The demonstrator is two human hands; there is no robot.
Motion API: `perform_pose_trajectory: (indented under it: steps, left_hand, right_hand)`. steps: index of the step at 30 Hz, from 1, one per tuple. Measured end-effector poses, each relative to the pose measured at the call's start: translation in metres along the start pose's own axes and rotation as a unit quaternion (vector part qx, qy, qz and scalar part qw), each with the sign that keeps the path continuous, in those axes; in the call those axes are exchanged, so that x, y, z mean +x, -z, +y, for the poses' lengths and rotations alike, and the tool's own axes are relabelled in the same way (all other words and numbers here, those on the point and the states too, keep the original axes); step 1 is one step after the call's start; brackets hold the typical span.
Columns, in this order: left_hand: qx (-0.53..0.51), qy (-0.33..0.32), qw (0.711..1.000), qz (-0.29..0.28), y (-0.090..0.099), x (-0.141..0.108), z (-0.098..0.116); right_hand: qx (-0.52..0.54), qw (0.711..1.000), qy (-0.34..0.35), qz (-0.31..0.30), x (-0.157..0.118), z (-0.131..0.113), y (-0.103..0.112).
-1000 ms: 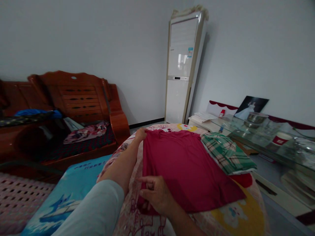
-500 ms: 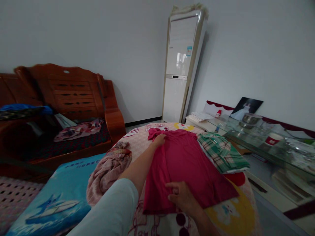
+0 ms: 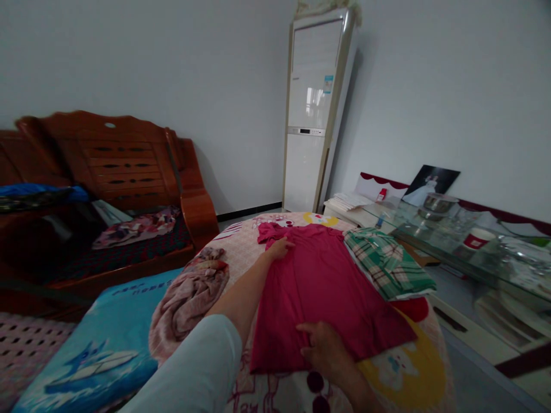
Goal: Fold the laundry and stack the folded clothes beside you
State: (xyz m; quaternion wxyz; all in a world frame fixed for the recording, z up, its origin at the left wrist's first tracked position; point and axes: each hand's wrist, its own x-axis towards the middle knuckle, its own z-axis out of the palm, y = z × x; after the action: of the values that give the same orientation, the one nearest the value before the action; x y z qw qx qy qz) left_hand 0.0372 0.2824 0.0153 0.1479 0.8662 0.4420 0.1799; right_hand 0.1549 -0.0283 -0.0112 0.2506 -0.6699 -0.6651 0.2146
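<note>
A magenta short-sleeved shirt (image 3: 340, 287) lies spread on the round, cloth-covered table, its near-left side lifted into a loose lengthwise fold. Near the collar end, my left hand (image 3: 280, 248) is closed on the fold of the shirt, fingers pointing right. My right hand (image 3: 325, 347) holds the same fold near the hem, index finger and thumb on either side of the fabric. A green plaid folded garment (image 3: 390, 264) sits against the shirt's right side. To the left of my forearm is a crumpled pink cloth (image 3: 191, 304).
A patterned tablecloth (image 3: 413, 373) covers the table. On the right stands a glass-topped cabinet (image 3: 439, 246) with a paper cup (image 3: 476, 244) and bowls. A wooden sofa (image 3: 124, 166) and a blue printed mat (image 3: 103, 344) are on the left; a tall air conditioner (image 3: 305, 166) fills the corner.
Both hands have shifted slightly to the right with the shirt's fold, my left hand also a little toward me. The camera view has moved slightly.
</note>
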Motion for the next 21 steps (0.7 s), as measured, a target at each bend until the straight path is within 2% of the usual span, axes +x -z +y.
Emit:
perform_pose_trajectory:
  steps: [3, 5, 8, 9, 11, 14, 16, 18, 21]
  left_hand:
    - [-0.006, 0.054, 0.997, 0.047, 0.007, -0.011, -0.014]
    - [-0.004, 0.113, 0.990, 0.082, 0.011, -0.019, -0.027]
    - [-0.011, 0.155, 0.983, 0.098, 0.012, -0.031, -0.041]
    - [-0.019, 0.152, 0.984, 0.095, 0.010, -0.033, -0.044]
    - [-0.035, 0.138, 0.986, 0.090, 0.007, -0.034, -0.047]
    - [-0.056, 0.139, 0.984, 0.097, 0.003, -0.026, -0.049]
    - [-0.071, 0.146, 0.981, 0.104, 0.003, -0.018, -0.051]
    - [-0.085, 0.143, 0.980, 0.107, 0.002, -0.011, -0.052]
    - [-0.104, 0.126, 0.981, 0.106, -0.003, -0.006, -0.052]
  right_hand:
    - [-0.093, 0.993, 0.041, 0.062, -0.005, -0.008, -0.006]
    - [-0.114, 0.988, 0.083, 0.071, -0.006, -0.026, -0.012]
    - [-0.130, 0.977, 0.168, 0.018, -0.003, -0.060, -0.031]
    - [-0.150, 0.970, 0.192, -0.007, -0.002, -0.071, -0.040]
    - [-0.214, 0.954, 0.207, -0.018, -0.001, -0.087, -0.059]
    - [-0.289, 0.939, 0.184, -0.012, 0.000, -0.099, -0.085]
    - [-0.315, 0.937, 0.150, -0.016, 0.001, -0.104, -0.094]
    - [-0.322, 0.937, 0.132, -0.035, 0.003, -0.106, -0.097]
    - [-0.310, 0.938, 0.145, -0.061, 0.008, -0.104, -0.093]
